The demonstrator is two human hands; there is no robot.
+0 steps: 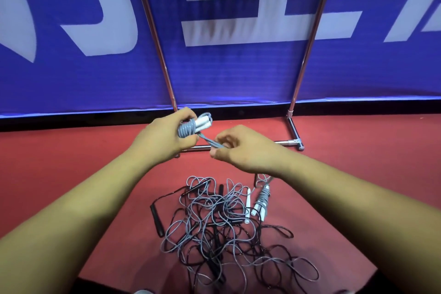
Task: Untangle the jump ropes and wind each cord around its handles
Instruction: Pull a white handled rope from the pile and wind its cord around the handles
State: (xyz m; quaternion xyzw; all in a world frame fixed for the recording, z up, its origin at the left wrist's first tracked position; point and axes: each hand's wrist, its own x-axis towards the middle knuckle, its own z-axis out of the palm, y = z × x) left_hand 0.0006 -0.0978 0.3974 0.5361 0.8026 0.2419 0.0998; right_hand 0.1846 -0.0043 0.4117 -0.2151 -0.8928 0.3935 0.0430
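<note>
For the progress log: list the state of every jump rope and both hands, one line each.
Grey-corded jump rope with white handles: mostly wound, held up.
Its loose grey cord end: unwound, between the hands.
Left hand: grips the wound bundle.
Right hand: pinches the loose end.
Second grey-and-white rope: wound, lying beside the pile.
Pile of grey and black cords: tangled, on the red floor.
Black plastic handle: lying at the pile's left edge.

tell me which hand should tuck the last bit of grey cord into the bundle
Probably right. The right hand pinches the loose grey cord end, while the left hand is busy holding the wound white-handled bundle.
</note>
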